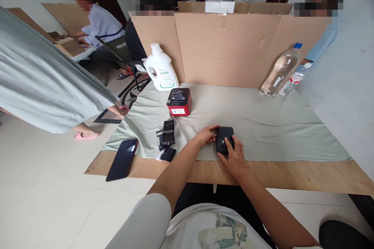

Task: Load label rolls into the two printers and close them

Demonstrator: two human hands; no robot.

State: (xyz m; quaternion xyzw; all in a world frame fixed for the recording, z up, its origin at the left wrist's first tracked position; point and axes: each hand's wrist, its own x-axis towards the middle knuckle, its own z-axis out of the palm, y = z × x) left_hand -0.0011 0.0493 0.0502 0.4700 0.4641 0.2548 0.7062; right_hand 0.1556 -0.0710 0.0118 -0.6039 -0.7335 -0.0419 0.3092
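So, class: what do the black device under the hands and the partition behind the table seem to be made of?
Black device: probably matt plastic, with an even dark shell and little glare. Partition: corrugated cardboard, plain brown, with fold creases and tape.

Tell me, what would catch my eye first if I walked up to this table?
Most likely the two hands at the near edge: the left hand touches the side of a small black device and the right hand rests on top of it. Behind them on the pale green cloth sits a bright red and black box, with a white detergent jug beyond it. Two clear water bottles lean against the cardboard wall at the far right.
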